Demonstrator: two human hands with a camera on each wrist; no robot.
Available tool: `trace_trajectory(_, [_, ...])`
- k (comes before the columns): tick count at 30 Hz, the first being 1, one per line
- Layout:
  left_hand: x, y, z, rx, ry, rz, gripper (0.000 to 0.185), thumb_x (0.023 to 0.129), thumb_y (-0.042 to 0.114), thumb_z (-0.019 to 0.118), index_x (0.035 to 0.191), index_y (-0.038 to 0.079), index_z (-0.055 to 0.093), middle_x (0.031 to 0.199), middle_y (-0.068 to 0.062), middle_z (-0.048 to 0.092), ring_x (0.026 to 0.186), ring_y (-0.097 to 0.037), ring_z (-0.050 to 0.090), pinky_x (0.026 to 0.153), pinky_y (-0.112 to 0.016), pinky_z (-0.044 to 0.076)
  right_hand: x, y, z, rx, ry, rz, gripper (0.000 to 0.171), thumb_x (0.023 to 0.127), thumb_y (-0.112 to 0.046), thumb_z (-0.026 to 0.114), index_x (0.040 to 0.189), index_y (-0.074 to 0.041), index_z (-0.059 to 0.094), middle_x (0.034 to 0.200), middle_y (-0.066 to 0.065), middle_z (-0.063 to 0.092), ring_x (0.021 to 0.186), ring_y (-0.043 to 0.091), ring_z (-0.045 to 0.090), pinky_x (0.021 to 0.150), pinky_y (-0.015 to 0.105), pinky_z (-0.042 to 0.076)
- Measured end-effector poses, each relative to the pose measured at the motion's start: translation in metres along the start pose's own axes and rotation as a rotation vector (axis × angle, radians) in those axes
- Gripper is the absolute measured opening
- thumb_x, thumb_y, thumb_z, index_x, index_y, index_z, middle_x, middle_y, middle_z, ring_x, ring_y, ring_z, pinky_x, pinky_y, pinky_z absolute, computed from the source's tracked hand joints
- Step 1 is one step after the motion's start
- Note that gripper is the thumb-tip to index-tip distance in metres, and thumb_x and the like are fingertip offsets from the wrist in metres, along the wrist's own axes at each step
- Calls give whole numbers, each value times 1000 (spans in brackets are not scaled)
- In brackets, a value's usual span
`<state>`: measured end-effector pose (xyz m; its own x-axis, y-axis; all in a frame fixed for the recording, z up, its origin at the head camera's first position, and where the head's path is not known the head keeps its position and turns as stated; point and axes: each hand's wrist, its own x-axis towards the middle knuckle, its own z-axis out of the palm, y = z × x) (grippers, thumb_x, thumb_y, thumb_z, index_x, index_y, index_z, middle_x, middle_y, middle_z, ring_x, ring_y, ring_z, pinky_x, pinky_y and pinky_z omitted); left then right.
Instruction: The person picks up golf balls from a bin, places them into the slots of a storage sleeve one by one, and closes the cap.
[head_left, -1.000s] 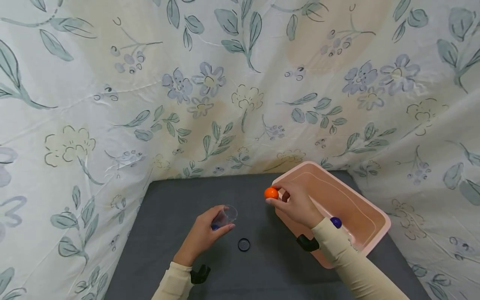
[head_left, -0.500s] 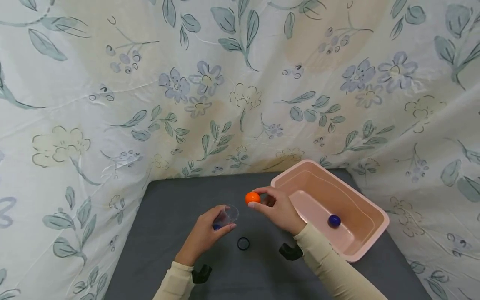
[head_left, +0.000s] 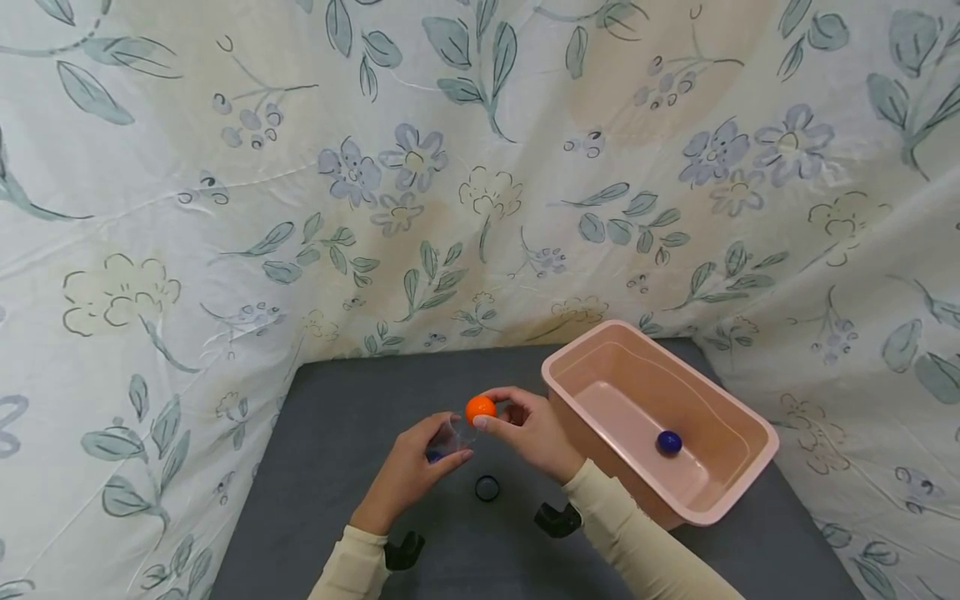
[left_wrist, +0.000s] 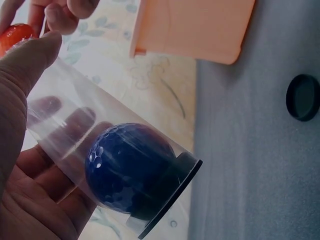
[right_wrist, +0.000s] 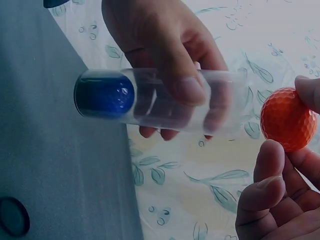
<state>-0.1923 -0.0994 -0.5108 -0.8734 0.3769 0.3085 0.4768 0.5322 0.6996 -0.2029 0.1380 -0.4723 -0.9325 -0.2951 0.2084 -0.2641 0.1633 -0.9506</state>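
Observation:
My left hand (head_left: 415, 462) grips a clear plastic tube (right_wrist: 165, 100), tilted, its open mouth toward my right hand. At the tube's bottom, by a black end cap (left_wrist: 172, 197), lies a dark blue golf ball (left_wrist: 127, 167). My right hand (head_left: 531, 429) pinches an orange golf ball (right_wrist: 288, 119) between thumb and fingers. In the head view that ball overlaps the tube's mouth; the right wrist view shows it just outside the opening, in line with it. A loose black cap (head_left: 487, 488) lies on the dark table below the hands.
A pink plastic bin (head_left: 660, 500) stands on the right of the dark grey table (head_left: 345, 400), with another blue golf ball (head_left: 669, 442) on its floor. Floral cloth (head_left: 480, 167) hangs behind the table and along both sides.
My right hand has carried the orange golf ball left from the bin's edge to the tube's mouth. The left hand and tube have stayed nearly in place.

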Motion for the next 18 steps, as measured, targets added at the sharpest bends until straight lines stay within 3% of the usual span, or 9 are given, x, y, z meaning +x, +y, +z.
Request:
trace_trajectory(7, [0,0,1,-21,4,29,40,93,46,76,128,35,61,101,10,65,89,-8,66,85,-31,61,-2,6,7,18,-36,-39,29,95,-18,78,123,-15,71,92,7,68,67,13,57,58,22,46])
trace_trajectory(12, [1,0,1,-18,3,41,43,94,44,75,133,33,61,112,11,68,94,-5,67,86,-30,62,-2,8,14,19,-54,-50,28,96,-18,77,123,-15,71,101,8,67,70,22,58,60,22,48])
trace_trajectory(18, [2,0,0,-22,-2,42,45,95,44,74,136,31,61,123,12,68,104,-6,69,91,-32,61,0,16,19,18,-61,-36,31,95,-18,78,125,-16,71,108,11,67,67,12,57,58,22,48])
